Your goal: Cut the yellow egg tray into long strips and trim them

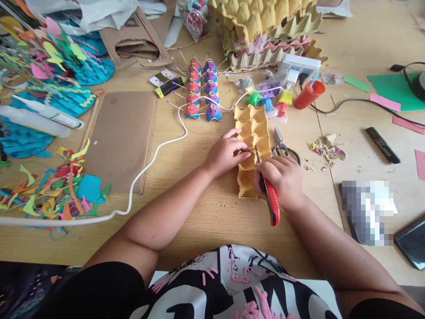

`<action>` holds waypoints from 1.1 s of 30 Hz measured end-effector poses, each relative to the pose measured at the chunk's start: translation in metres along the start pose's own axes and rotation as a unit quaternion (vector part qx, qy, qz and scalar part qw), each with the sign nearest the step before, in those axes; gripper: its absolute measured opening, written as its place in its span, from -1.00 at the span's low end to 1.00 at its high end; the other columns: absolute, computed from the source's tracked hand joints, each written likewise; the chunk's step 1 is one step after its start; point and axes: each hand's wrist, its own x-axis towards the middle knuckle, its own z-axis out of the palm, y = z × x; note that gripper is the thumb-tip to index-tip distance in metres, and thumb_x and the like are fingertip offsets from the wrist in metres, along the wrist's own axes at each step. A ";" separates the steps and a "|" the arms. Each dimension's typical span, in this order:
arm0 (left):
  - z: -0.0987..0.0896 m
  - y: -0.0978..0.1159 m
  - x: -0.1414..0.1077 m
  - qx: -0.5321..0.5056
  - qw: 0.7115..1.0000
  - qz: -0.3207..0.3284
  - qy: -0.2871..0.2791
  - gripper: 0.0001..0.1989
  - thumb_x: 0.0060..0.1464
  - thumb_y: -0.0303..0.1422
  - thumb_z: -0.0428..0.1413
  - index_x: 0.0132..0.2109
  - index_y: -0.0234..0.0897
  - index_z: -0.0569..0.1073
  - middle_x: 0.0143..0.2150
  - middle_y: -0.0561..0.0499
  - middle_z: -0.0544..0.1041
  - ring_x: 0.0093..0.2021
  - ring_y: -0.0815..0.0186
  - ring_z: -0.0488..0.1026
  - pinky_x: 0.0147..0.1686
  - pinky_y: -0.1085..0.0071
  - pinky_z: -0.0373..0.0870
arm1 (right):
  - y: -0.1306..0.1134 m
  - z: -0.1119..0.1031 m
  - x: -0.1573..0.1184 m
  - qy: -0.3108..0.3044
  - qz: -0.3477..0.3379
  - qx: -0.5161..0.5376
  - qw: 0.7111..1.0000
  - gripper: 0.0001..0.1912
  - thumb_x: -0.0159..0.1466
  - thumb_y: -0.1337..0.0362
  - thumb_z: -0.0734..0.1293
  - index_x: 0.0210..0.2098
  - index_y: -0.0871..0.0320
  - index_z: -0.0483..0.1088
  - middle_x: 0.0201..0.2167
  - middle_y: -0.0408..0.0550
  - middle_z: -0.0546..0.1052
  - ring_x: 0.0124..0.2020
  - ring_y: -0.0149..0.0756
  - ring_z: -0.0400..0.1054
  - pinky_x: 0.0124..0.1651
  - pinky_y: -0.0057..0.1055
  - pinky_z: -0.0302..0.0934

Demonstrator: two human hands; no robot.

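A yellow egg-carton strip (245,177) with two rows of cups lies lengthwise on the table before me. My left hand (226,153) rests on its left edge, fingers wrapped over the side and pressing it. In my right hand (280,177) is a red-handled utility knife (272,201), its blade end touching the middle of the strip. Dark-handled scissors (280,139) lie just beyond my right hand, partly hidden by it.
Painted carton figures with pins (212,88) stand behind a white cable (157,150). Cardboard (121,133) and colourful scraps (71,186) lie left. Stacked egg trays (262,22), an orange cup (309,95), shavings (327,148) and a phone (411,241) are farther out.
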 end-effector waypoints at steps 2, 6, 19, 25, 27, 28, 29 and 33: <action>0.000 0.000 0.000 -0.004 1.000 0.001 0.001 -0.92 0.19 -0.37 0.28 -0.19 -0.22 0.68 -0.34 -0.02 0.64 0.32 -0.03 0.44 0.30 -0.03 0.44 | -0.001 -0.002 0.000 0.005 -0.009 0.002 1.000 -0.85 0.20 0.41 0.31 -0.42 0.05 0.27 -0.59 -0.22 0.43 -0.52 -0.34 0.21 -0.37 -0.36 0.03; 0.000 0.000 0.000 -0.006 1.000 0.000 0.003 -0.92 0.19 -0.37 0.28 -0.18 -0.21 0.68 -0.34 -0.02 0.64 0.33 -0.01 0.43 0.31 -0.02 0.43 | -0.002 -0.003 0.001 0.005 -0.002 0.009 1.000 -0.85 0.21 0.41 0.30 -0.43 0.05 0.28 -0.60 -0.22 0.42 -0.54 -0.34 0.21 -0.38 -0.36 0.04; -0.001 0.002 0.000 -0.006 1.000 -0.008 -0.005 -0.90 0.20 -0.36 0.27 -0.17 -0.23 0.68 -0.32 -0.05 0.65 0.35 -0.04 0.41 0.31 -0.03 0.41 | 0.000 -0.002 0.002 0.027 0.017 0.033 0.999 -0.86 0.25 0.41 0.29 -0.40 0.05 0.28 -0.59 -0.20 0.41 -0.54 -0.32 0.23 -0.38 -0.36 0.10; 0.000 0.000 0.000 -0.007 1.000 -0.005 -0.002 -0.90 0.19 -0.35 0.28 -0.18 -0.24 0.68 -0.33 -0.04 0.64 0.34 -0.05 0.41 0.30 -0.01 0.42 | -0.002 0.000 0.002 0.018 0.019 0.022 0.999 -0.85 0.28 0.41 0.28 -0.40 0.06 0.30 -0.59 -0.19 0.42 -0.52 -0.31 0.24 -0.37 -0.36 0.11; 0.000 -0.001 0.000 -0.007 1.000 -0.001 -0.001 -0.90 0.19 -0.35 0.28 -0.18 -0.25 0.68 -0.33 -0.05 0.64 0.34 -0.06 0.42 0.29 0.00 0.43 | -0.002 0.000 0.002 0.026 0.021 0.027 0.999 -0.84 0.28 0.40 0.28 -0.41 0.06 0.29 -0.60 -0.21 0.41 -0.53 -0.32 0.25 -0.37 -0.37 0.10; 0.000 -0.001 0.000 -0.007 1.000 0.001 0.001 -0.89 0.19 -0.35 0.28 -0.17 -0.26 0.69 -0.33 -0.05 0.65 0.34 -0.07 0.42 0.29 0.00 0.43 | -0.002 0.000 0.002 0.026 0.025 0.028 0.999 -0.84 0.28 0.40 0.28 -0.41 0.05 0.29 -0.59 -0.21 0.42 -0.53 -0.32 0.25 -0.37 -0.37 0.10; 0.000 -0.001 0.000 -0.006 1.000 0.002 0.002 -0.89 0.19 -0.35 0.28 -0.18 -0.26 0.69 -0.32 -0.06 0.65 0.34 -0.07 0.42 0.29 0.01 0.43 | -0.002 0.000 0.001 0.022 0.029 0.027 0.999 -0.85 0.28 0.40 0.29 -0.40 0.06 0.29 -0.58 -0.20 0.43 -0.52 -0.32 0.26 -0.36 -0.37 0.11; 0.000 -0.001 0.000 -0.001 1.000 0.003 0.002 -0.89 0.18 -0.36 0.29 -0.19 -0.28 0.69 -0.30 -0.07 0.66 0.34 -0.09 0.42 0.27 0.02 0.44 | -0.002 0.001 0.001 0.015 0.033 0.025 0.999 -0.86 0.27 0.41 0.29 -0.38 0.06 0.31 -0.56 -0.18 0.45 -0.51 -0.31 0.29 -0.36 -0.36 0.12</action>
